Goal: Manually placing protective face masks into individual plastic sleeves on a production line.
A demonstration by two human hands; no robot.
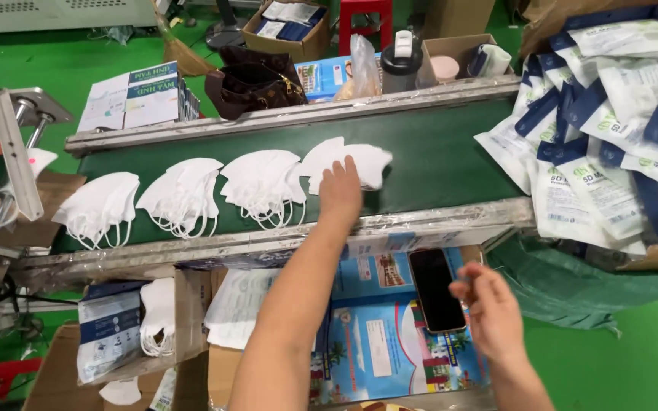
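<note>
Left hand (341,189) flat, ungrasping, on rightmost mask stack (346,161) on green belt (436,160); right hand (490,310) loosely uncurled beside phone (436,289); pick-up step, needs pinch closure.

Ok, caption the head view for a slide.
Left hand presses a stack of white face masks on the green conveyor belt; right hand hovers beside a smartphone.
</note>
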